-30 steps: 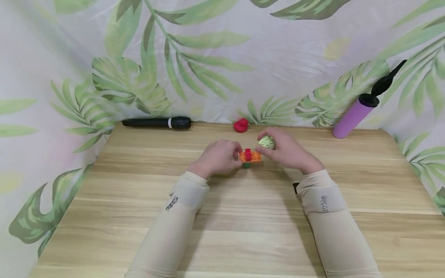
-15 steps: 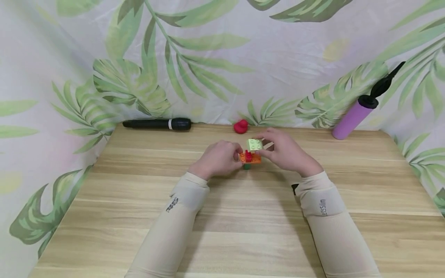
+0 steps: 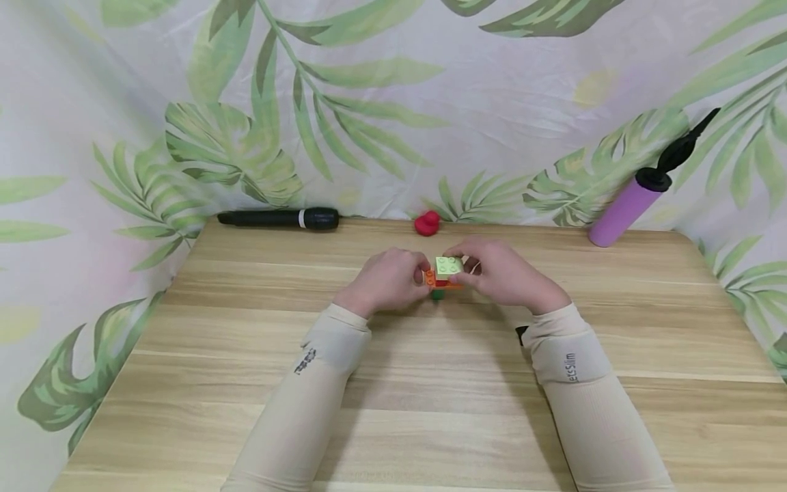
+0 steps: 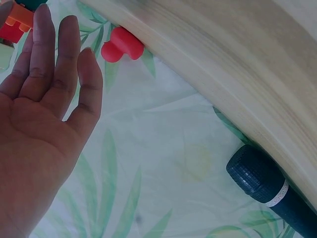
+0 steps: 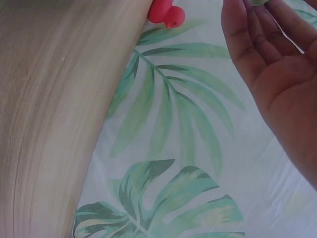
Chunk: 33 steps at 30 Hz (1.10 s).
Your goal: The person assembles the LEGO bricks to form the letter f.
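Observation:
My left hand [image 3: 390, 277] pinches the left end of an orange toy building brick [image 3: 430, 278]. Under that brick sits a green brick [image 3: 438, 294], and a red brick [image 3: 440, 283] is on top. My right hand [image 3: 507, 272] holds a pale green brick [image 3: 447, 265] with four-square studs between thumb and fingers, right over the red one and hiding most of it. In the left wrist view the orange brick [image 4: 20, 19] shows at the fingertips, upper left. Only an edge of the pale green brick [image 5: 258, 2] shows in the right wrist view.
A red toy duck [image 3: 427, 223] stands at the table's back edge. To its left lies a black microphone [image 3: 279, 219]; at the back right a purple hand pump [image 3: 624, 208] leans against the leaf-print cloth [image 3: 369, 123]. A small black object [image 3: 521, 335] peeks out beside the right sleeve.
My right hand has brought the pale green brick left and down onto the red brick, turning it studs up. The left hand has kept its place on the orange brick.

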Available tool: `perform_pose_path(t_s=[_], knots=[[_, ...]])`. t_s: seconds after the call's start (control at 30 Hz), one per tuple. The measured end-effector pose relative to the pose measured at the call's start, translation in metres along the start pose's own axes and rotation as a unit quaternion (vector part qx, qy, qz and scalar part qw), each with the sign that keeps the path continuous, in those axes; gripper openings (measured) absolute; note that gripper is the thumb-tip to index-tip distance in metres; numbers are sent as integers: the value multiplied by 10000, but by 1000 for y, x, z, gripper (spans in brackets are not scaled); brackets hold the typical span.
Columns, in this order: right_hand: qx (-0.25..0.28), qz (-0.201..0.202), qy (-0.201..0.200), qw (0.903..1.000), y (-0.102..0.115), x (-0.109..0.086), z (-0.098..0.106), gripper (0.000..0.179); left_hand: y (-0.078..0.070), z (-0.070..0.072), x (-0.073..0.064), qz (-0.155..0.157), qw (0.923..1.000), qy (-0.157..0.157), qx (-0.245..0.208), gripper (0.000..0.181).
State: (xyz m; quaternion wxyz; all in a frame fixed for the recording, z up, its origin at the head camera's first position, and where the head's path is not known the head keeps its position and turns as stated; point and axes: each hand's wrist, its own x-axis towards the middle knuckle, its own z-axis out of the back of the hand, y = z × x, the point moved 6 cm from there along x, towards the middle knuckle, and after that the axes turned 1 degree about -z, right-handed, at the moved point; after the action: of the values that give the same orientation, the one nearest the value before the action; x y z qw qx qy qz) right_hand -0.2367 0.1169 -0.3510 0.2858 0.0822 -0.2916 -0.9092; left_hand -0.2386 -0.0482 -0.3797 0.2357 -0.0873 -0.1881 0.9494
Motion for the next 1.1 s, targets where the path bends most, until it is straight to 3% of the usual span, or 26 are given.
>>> perform_pose_path(t_s=[0.77,1.1], knots=[[-244,-11,7,9997,-1,-1,0,37,-3,1,0,-10,10000,76,-32,34],[-666,-122,110,9976,8,-3,-2,38,-2,0,0,-13,10000,44,-71,32]])
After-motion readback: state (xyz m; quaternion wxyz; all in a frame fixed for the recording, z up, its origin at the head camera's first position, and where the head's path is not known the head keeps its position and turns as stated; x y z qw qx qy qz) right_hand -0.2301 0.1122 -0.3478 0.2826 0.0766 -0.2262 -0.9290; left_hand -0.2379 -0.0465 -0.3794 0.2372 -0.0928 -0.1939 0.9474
